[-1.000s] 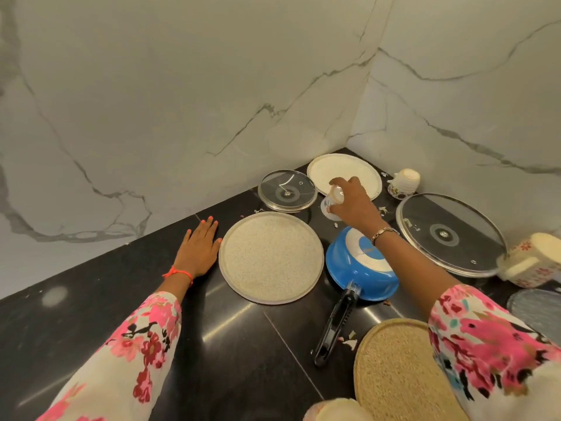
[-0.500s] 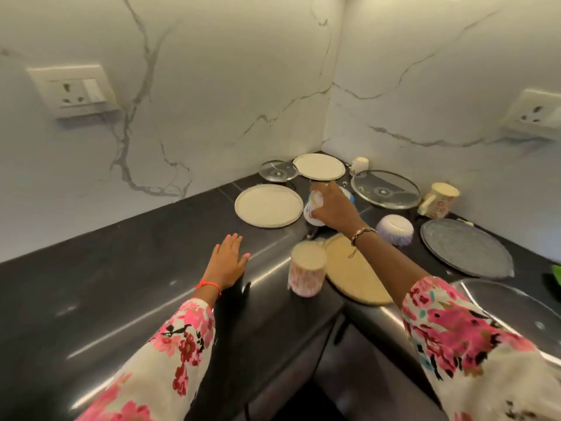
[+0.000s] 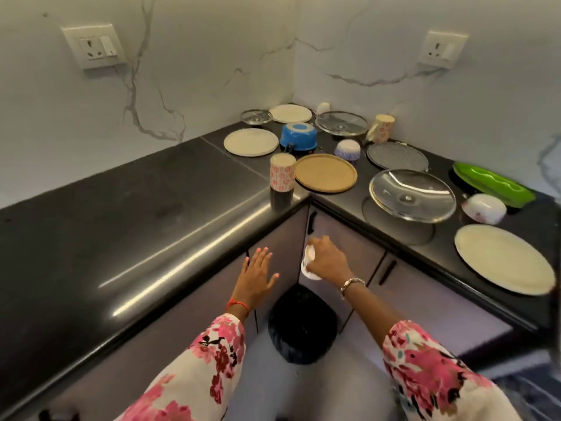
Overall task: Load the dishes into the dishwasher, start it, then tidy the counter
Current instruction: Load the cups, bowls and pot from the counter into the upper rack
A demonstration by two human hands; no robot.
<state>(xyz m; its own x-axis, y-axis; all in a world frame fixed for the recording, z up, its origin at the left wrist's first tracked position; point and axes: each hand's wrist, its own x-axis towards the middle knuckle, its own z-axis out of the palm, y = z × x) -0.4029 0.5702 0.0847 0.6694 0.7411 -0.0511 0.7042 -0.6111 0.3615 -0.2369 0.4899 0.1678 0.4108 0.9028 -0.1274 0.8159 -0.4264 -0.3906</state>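
Right hand (image 3: 326, 259) is closed round a small white cup (image 3: 309, 264), tilted, held in front of the cabinet doors below the desk's inner corner, directly above a black bin (image 3: 303, 325) on the floor. Left hand (image 3: 255, 276) is flat, fingers spread wide, holding nothing, just off the desk (image 3: 127, 214) front edge.

On the desk at the inner corner edge: floral cup (image 3: 282, 176), upside down, beside a tan plate (image 3: 325, 173). Toward the back corner: cream plate (image 3: 251, 142), blue pan (image 3: 298, 135) (inverted, handle toward the camera), small glass lid (image 3: 256, 116), second cream plate at the wall, larger glass lid (image 3: 341, 123).

Right run of the desk: big glass lid (image 3: 412, 196) near the front edge, grey plate (image 3: 397, 157) behind it, green tray (image 3: 493, 184) by the wall, white bowl (image 3: 484, 208) tipped on its side, cream plate at the far right front edge.
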